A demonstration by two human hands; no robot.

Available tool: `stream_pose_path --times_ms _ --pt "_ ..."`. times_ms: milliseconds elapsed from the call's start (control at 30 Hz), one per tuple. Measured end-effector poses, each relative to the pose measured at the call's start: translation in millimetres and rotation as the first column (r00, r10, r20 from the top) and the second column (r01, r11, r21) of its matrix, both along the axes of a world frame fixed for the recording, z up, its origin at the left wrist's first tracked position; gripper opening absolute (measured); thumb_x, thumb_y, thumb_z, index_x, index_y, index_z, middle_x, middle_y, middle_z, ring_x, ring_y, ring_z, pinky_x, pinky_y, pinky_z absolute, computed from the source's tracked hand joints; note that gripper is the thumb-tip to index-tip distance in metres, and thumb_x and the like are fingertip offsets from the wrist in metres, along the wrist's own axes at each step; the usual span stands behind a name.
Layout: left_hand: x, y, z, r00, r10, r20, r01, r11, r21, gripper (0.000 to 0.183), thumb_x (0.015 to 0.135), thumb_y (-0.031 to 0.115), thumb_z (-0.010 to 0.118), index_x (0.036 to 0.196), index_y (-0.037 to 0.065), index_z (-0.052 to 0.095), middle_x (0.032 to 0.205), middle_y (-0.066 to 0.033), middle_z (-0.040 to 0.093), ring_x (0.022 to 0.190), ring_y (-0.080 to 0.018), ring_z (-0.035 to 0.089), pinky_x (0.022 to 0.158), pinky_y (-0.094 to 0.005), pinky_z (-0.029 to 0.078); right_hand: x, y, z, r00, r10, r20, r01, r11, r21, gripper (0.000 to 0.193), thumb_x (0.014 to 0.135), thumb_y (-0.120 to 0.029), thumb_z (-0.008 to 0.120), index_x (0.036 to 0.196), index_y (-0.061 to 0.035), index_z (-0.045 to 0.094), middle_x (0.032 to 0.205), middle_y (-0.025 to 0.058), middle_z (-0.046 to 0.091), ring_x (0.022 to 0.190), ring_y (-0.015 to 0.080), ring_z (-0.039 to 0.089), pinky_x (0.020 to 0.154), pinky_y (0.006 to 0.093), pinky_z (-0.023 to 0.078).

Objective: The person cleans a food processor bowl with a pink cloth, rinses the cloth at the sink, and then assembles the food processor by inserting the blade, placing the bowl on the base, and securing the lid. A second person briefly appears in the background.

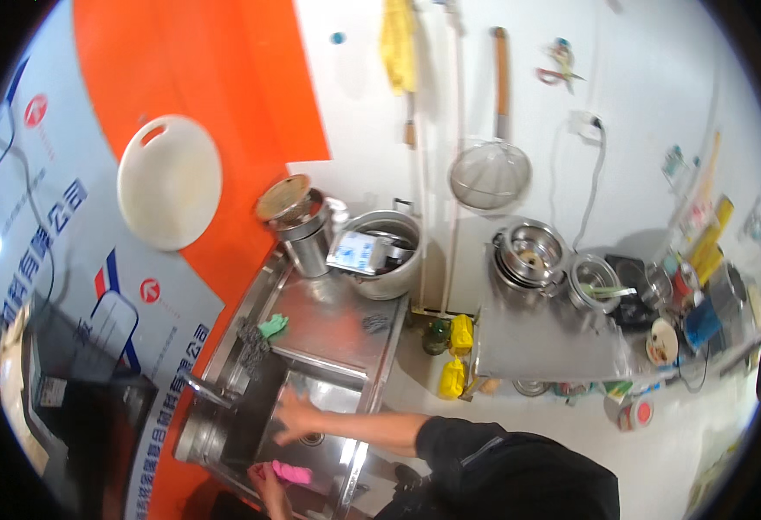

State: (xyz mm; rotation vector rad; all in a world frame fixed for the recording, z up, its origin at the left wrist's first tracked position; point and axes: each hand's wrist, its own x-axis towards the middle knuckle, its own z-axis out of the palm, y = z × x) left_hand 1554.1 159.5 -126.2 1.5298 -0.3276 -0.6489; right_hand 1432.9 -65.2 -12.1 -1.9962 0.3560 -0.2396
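Observation:
My left hand [271, 492] is closed on a pink cloth [292, 472] at the near end of the steel sink [346, 451]. Above the basin and its drain [312, 438], my right hand [292, 416] reaches in from the right with its fingers spread, slightly blurred and holding nothing. The metal tap [210, 392] juts over the basin from the left. At the basin's far left corner lie a dark grey scrubbing pad [253, 348] and a green cloth [273, 326]. A steel pot [200, 436] stands by the tap, partly hidden.
Beyond the basin, the drainboard [328, 321] bears a tall steel container [306, 247], a large pot [387, 282] and a steel-wool scourer [375, 323]. To the right, a steel table [536, 347] carries stacked pots [530, 251]. Yellow jugs [452, 379] stand between them.

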Motion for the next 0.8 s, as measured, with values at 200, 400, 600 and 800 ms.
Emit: stream_pose_path --times_ms 200,400,600,800 --pt "-94 -81 54 0.791 -0.608 -0.061 0.592 0.787 -0.175 0.034 0.098 0.023 0.066 0.124 0.008 0.05 0.102 -0.0048 0.062 0.095 -0.0175 0.064 0.084 -0.034 0.055 -167 79 -72 0.916 -0.319 0.241 0.215 0.902 0.375 0.048 0.089 -0.036 0.072 0.121 -0.0055 0.055 0.096 0.0119 0.065 0.078 0.0252 0.064 0.066 0.0381 0.051" --pt "-340 -143 95 0.094 -0.989 0.118 0.941 0.049 -0.335 0.044 0.095 0.01 0.062 0.137 0.004 0.049 0.109 -0.007 0.067 0.099 -0.0181 0.064 0.083 -0.0296 0.054 -451 124 -63 0.753 -0.639 0.158 0.116 0.364 0.924 0.041 0.103 -0.041 0.055 0.117 -0.004 0.06 0.088 0.0029 0.06 0.062 0.0129 0.055 0.06 0.0305 0.05" --pt "-673 -83 107 -0.206 -0.971 -0.12 0.911 -0.146 -0.386 0.041 0.093 0.0 0.059 0.132 0.009 0.049 0.114 -0.0053 0.062 0.096 -0.017 0.064 0.074 -0.0315 0.055 -713 255 -31 0.187 -0.975 0.118 0.883 0.22 0.414 0.045 0.101 -0.046 0.055 0.106 -0.0015 0.061 0.087 0.006 0.06 0.077 0.0131 0.053 0.07 0.0338 0.047" --pt "-919 36 119 -0.611 -0.777 -0.151 0.779 -0.556 -0.288 0.018 0.092 0.002 0.062 0.109 0.0 0.065 0.096 -0.0067 0.071 0.079 -0.0148 0.067 0.066 -0.0288 0.055 -883 431 -8 -0.545 -0.815 0.197 0.838 -0.536 0.1 0.039 0.104 -0.036 0.05 0.097 0.0007 0.064 0.087 0.0166 0.062 0.074 0.0288 0.061 0.073 0.0424 0.049"
